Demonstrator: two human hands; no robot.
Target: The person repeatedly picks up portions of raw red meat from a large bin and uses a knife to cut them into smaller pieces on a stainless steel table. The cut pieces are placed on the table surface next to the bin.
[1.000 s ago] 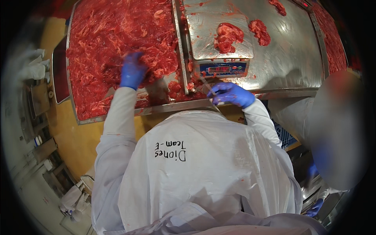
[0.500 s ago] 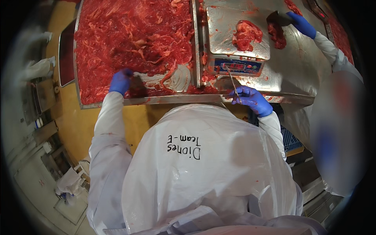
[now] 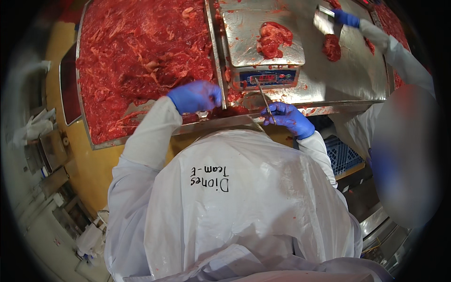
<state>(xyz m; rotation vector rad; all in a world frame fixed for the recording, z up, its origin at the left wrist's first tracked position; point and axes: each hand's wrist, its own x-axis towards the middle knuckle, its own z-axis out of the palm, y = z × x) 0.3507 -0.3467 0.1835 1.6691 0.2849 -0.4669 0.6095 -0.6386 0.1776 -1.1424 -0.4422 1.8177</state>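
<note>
My left hand (image 3: 196, 96), in a blue glove, is over the near right corner of a metal tray (image 3: 109, 141) of raw red meat (image 3: 141, 51). Its fingers curl downward, close together; whatever is in them is hidden. In my right hand (image 3: 292, 120), also blue-gloved, the fingers close round a slim metal tool (image 3: 262, 94) resembling tweezers. The tool slants up and left, its tip in front of the display of a scale (image 3: 268, 78). On the scale's steel plate lies a lump of meat (image 3: 273, 40).
Right of the scale, a steel worktop (image 3: 338, 80) bears another meat piece (image 3: 331, 47). A co-worker's gloved hand (image 3: 347, 19) holds a flat metal blade (image 3: 324, 19) there. Blue crates (image 3: 345, 155) stand below the worktop at right.
My left hand has moved right across the tray to its near right corner. My right hand keeps the slim tool. The co-worker's blade has turned, and the view has shifted slightly.
</note>
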